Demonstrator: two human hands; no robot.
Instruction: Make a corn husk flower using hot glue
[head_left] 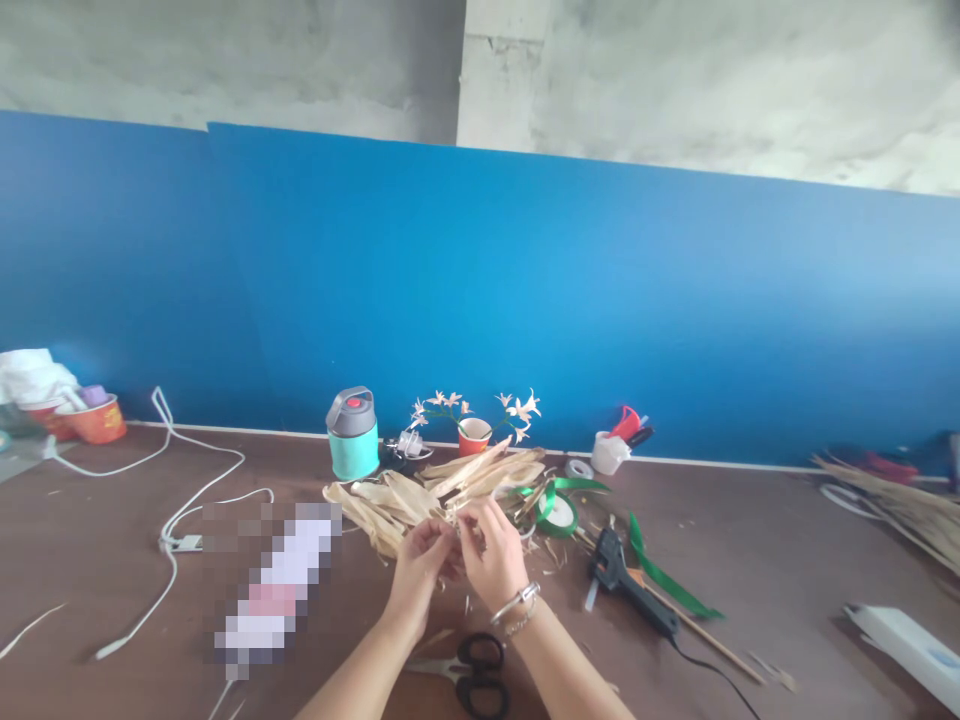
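Close together at the middle of the table, my left hand (424,565) and my right hand (491,550) both have their fingers pinched. Whatever sits between the fingertips is too small and hidden to name. A bracelet circles my right wrist. Just beyond the fingers lies a pile of dry, pale corn husks (405,497). Black-handled scissors (480,670) rest on the table below my wrists. Right of my hands are a spool of green ribbon (557,512) and a black glue gun (630,583) with a cord.
Behind the husks stand a turquoise flask (354,445) and a paper cup (474,436) with pale flowers. A white cup (610,453) holds pens. White cables (187,500) and a blurred-out object (277,590) lie left. A white box (907,650) is at right, before a blue partition (525,290).
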